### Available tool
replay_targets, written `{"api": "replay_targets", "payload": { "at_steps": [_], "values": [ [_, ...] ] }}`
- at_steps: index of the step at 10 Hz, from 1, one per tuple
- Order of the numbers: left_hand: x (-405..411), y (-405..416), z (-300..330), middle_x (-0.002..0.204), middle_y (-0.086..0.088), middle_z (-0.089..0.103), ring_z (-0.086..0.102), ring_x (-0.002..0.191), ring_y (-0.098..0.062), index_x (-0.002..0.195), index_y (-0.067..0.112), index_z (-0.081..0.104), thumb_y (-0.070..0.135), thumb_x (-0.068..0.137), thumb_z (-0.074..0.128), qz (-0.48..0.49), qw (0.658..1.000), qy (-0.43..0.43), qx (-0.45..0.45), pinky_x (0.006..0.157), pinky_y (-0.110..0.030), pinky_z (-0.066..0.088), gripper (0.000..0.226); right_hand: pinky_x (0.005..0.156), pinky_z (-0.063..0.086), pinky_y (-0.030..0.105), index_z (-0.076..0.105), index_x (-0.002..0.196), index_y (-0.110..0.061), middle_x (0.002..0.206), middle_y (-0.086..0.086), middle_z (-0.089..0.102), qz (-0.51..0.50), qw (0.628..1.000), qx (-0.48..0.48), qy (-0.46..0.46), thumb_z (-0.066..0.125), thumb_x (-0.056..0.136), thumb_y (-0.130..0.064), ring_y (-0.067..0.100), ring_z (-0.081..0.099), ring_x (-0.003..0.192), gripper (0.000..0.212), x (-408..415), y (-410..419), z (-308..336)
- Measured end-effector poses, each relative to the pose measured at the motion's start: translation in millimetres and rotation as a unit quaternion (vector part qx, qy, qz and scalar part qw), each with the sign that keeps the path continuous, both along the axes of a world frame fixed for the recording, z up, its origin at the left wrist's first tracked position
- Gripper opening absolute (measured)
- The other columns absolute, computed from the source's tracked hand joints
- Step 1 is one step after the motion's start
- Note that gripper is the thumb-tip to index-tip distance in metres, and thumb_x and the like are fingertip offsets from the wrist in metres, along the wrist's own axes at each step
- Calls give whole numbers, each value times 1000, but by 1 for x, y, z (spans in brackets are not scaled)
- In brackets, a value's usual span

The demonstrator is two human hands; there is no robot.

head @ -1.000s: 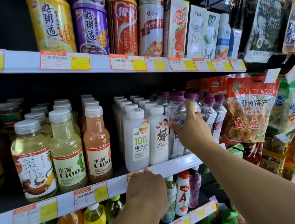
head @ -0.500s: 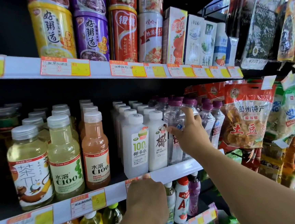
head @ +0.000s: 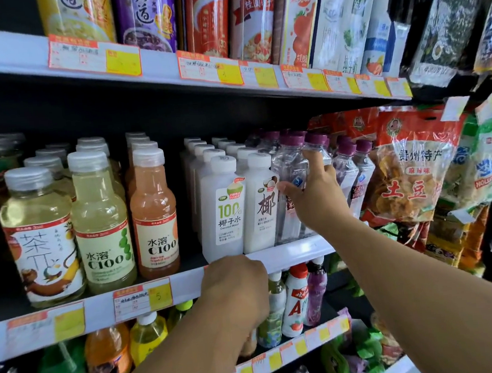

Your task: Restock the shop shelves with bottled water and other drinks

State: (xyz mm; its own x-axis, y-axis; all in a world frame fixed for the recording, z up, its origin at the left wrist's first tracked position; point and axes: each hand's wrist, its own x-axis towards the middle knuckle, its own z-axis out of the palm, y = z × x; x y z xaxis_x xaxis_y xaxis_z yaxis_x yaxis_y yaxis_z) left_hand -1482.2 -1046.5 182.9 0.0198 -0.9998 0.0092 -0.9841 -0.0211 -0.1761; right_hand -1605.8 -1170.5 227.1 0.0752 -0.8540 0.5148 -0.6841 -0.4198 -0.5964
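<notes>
- Middle shelf: drinks are stocked in rows, front to back.
- L to R at the front edge: tea bottle w/ grey cap, pale-green C100 bottle, orange C100 bottle, two white coconut-water bottles, then clear purple-capped water bottles.
- R hand: placed on the front clear water bottle; thumb is set against its L side at label height, forefinger is extended up to the bottle's shoulder, just under the cap. Bottle is grasped, upright, standing on the shelf, just beside the R coconut-water bottle.
- More purple-capped bottles are seen to the R of the hand and behind it.
- L hand: held at the middle shelf's front rail, below the coconut-water bottles; back of hand faces the camera, fingers are curled under and hidden. Whether anything is held cannot be told.
- Price tags, red and yellow, are fixed along the rail.
- Upper shelf: tall cans and drink cartons are lined up.
- Lower shelf: assorted bottles are partly hidden by the L forearm.
- R side: snack bags are hung next to the water row.
</notes>
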Motion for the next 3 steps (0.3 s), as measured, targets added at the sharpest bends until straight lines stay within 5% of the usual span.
{"api": "replay_targets", "payload": {
  "at_steps": [2, 3],
  "values": [
    [-1, 1, -3, 120, -10, 60, 59, 109, -28, 117, 10, 59, 14, 94, 47, -10, 1000, -11, -8, 77, -32, 42, 26, 61, 42, 28, 17, 154, -36, 143, 12, 42, 16, 999, 20, 19, 60, 99, -34, 19, 59, 83, 70, -6, 4, 3],
    [-6, 5, 2, 120, -10, 60, 59, 110, -28, 119, 11, 59, 11, 93, 48, -10, 1000, -2, 1, 78, -32, 41, 28, 55, 44, 24, 20, 154, -41, 132, -4, 54, 38, 999, 28, -12, 59, 100, -33, 15, 64, 85, 67, -27, 24, 4]
  ]
}}
